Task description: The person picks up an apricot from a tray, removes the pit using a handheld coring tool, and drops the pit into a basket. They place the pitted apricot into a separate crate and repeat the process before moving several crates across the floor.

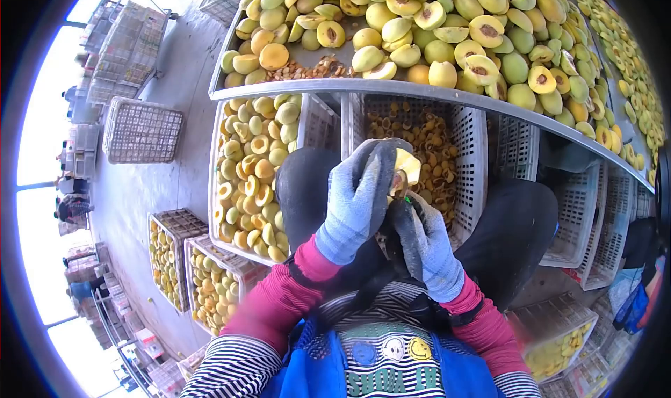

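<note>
My left hand [355, 199], in a blue glove with a dark coated palm, grips a cut yellow peach half [407, 169] whose brown stone hollow shows. Just below it, my right hand [428, 241], gloved alike, is closed close to the fruit. A small green bit shows at its fingertips; the rest of what it holds is hidden. Both hands are over my lap, in front of a crate [474, 167] with brown-orange pits and scraps in it. To the left, a white crate [215, 181] is full of peach halves.
A metal-edged table [279, 88] ahead bears heaped peach halves [482, 31] and a small pile of brown pits [307, 69]. More fruit crates [187, 234] stand on the floor at left, and stacked crates [587, 209] at right. Another person's sleeve [632, 286] shows far right.
</note>
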{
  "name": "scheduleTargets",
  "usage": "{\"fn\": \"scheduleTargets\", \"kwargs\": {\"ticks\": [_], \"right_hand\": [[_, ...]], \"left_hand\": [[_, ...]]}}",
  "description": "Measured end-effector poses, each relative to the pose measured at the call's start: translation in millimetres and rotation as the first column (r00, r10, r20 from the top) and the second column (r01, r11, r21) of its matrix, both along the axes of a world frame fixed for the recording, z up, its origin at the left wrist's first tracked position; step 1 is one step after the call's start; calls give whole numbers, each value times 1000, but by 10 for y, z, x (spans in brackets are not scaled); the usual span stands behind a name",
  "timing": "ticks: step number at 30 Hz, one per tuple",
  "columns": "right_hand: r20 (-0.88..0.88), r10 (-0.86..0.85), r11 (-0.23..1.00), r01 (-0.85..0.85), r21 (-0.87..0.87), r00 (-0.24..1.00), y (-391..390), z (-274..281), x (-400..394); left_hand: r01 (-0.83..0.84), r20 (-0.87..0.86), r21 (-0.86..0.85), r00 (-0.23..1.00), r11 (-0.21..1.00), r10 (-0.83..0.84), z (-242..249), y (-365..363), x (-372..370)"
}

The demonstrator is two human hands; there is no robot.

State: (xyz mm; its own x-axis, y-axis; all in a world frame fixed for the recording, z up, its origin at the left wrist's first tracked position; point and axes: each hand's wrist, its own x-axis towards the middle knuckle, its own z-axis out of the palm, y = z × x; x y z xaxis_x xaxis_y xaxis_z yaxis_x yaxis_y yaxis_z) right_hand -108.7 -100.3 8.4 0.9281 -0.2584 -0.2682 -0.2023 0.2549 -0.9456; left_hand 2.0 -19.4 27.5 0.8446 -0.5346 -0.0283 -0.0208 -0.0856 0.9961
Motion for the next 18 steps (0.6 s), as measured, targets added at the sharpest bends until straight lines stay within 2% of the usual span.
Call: {"fn": "scheduleTargets", "kwargs": {"ticks": [1, 2, 3, 4, 5, 7, 8, 9, 10, 11, 12, 13, 15, 17, 18], "right_hand": [[3, 11, 1000, -11, 8, 1000, 33, 11, -8], [8, -151, 971, 146, 187, 989, 85, 24, 15], [-19, -296, 889, 283, 361, 955, 145, 32, 43], [24, -207, 969, 202, 146, 978, 102, -19, 9], [133, -173, 984, 178, -28, 976, 79, -184, -19], [290, -399, 850, 470, -240, 870, 165, -341, -32], [-21, -288, 894, 261, -365, 957, -97, -294, -131], [-15, -346, 927, 344, 148, 938, -195, 9, -48], [-24, -366, 920, 366, 139, 930, -239, -15, -48], [-37, -384, 913, 385, 134, 923, -263, -49, -62], [-38, -390, 911, 392, 129, 920, -268, -51, -66], [-107, -353, 913, 367, 180, 930, -255, -51, -61], [-181, -319, 906, 355, 231, 930, -259, -50, -57], [-211, -269, 915, 318, 251, 940, -295, -50, -56], [-176, -274, 909, 315, 275, 945, -336, -65, -68]], "left_hand": [[-15, -48, -27, 999, 1000, 14, 5, -5, -21], [-54, 140, -2, 989, 999, 53, -145, 5, -38], [22, 50, -21, 999, 1000, -21, -193, 31, -19], [-74, -7, -112, 997, 991, 74, -196, 8, -100], [-164, -71, -204, 986, 965, 153, -200, -21, -164], [-182, -41, -244, 983, 953, 177, -299, 91, -107], [-145, 28, -165, 988, 976, 151, -258, 179, -22], [-107, 95, -88, 989, 990, 115, -223, 247, 78], [-93, 406, 56, 912, 994, 62, -247, 346, 220], [-130, 665, 198, 746, 972, -35, -279, 409, 330], [-154, 605, 164, 796, 974, 23, -93, 337, 340], [-213, 794, 130, 607, 969, 27, -164, 331, 417], [-238, 706, 84, 700, 968, 110, -309, 216, 348], [-149, 331, 131, 938, 980, 99, -684, 207, 336], [-198, 340, 53, 925, 979, 169, -597, 69, 234]]}}
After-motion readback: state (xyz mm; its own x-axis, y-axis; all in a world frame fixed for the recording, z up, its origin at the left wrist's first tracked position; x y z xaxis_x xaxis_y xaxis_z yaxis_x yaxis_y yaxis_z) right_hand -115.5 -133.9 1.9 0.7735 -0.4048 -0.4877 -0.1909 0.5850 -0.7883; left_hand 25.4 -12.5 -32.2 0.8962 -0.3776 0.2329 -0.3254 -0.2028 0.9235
